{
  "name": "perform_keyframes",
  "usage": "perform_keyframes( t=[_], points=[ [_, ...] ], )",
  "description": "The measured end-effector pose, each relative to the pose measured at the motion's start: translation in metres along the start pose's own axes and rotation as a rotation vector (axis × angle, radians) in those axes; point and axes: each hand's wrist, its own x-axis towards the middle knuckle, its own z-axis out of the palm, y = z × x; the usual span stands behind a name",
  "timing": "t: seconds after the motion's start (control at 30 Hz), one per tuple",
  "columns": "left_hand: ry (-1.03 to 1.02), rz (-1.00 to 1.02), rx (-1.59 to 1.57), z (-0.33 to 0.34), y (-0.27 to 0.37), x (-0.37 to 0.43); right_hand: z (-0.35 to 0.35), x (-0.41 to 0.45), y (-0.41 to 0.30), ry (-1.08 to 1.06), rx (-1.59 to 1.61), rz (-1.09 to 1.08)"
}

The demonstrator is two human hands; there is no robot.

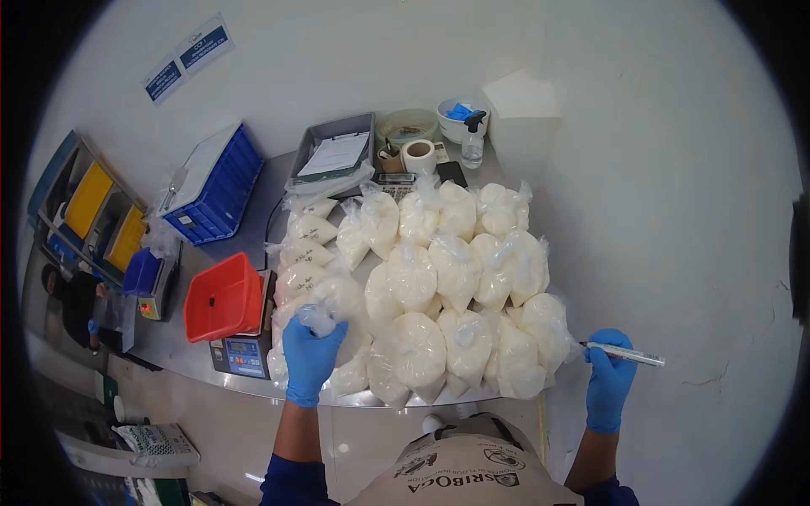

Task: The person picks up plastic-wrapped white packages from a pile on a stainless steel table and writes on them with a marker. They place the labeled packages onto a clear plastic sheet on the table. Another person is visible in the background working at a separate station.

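My left hand (310,354), in a blue glove, grips the gathered top of a clear plastic bag of white powder (345,297). Off the table's right edge, my gloved right hand (609,386) holds a white marker pen (633,355) with its dark tip pointing left. Many tied bags of the same powder (417,348) crowd the steel table (253,171) in front of me. Along the left side of the group, a column of bags (305,253) bears handwriting. The bag nearest my right hand (545,329) stands just left of the pen tip.
Left of the bags, a red plastic tray (224,297) sits on a digital scale (240,355). Behind it stands a blue crate (218,190). A grey tray with a clipboard (335,152), a paper roll (419,156) and a spray bottle (472,148) line the back. Another person (76,303) is at far left.
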Motion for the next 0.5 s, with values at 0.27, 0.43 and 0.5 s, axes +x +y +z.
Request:
perform_keyframes(
  t=[0.27,0.43,0.5],
  points=[
    [-0.541,-0.250,-0.393,0.049,0.010,-0.002,0.009,0.041,0.011,-0.115,0.049,0.024],
    [-0.247,-0.372,0.045,0.108,-0.030,0.004,0.006,0.097,0.030,-0.301,-0.022,0.031],
    [-0.074,-0.416,0.006,0.105,-0.032,-0.009,0.004,0.125,0.037,-0.378,-0.054,0.015]
  ],
)
